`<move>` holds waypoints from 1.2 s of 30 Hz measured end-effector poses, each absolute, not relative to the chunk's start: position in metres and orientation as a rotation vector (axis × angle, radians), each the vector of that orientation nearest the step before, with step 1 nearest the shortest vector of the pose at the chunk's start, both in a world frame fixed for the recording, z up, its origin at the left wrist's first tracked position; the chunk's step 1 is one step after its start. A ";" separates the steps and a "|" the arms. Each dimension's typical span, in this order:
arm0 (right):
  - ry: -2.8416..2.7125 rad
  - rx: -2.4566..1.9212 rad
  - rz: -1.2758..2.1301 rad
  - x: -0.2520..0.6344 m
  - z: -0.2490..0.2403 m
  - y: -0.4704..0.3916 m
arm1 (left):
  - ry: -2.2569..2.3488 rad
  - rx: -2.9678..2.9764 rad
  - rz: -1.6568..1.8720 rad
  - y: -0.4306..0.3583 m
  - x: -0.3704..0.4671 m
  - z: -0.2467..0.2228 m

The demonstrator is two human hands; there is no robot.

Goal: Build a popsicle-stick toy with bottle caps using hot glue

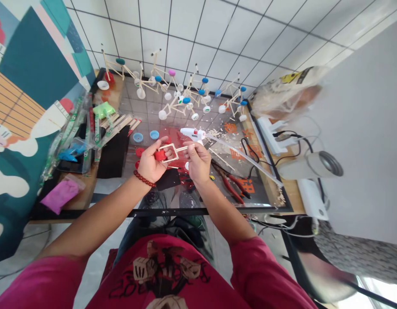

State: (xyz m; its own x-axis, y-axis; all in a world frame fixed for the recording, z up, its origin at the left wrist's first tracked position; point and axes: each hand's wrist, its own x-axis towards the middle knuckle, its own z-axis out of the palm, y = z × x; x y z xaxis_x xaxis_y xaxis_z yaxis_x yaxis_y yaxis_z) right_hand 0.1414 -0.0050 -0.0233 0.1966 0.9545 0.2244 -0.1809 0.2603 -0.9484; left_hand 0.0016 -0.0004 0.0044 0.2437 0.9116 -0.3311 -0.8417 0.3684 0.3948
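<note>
Over the glass tabletop, my left hand (152,166) grips a small frame of thin wooden sticks (176,151) with a red bottle cap (160,155) at its near end. My right hand (199,164) is closed, thumb and fingers pinching a thin wooden stick (183,148) that meets the frame's other end. Whether the stick is fixed to the frame I cannot tell. Just beyond both hands rests a white hot glue gun (192,134). Two blue bottle caps (138,137) lie to the left, and red caps (139,152) sit partly behind my left hand.
Several stick-and-cap bicycle models (185,101) stand along the tiled wall. Pliers (232,185) with red handles and stick scraps lie to the right, near a power strip (272,136) and a lamp (309,167). At left are bundled sticks (116,132) and a pink clay packet (61,195).
</note>
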 end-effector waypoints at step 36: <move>-1.115 -1.132 0.979 0.140 -0.024 -0.004 | 0.573 0.150 1.221 -0.001 0.002 0.005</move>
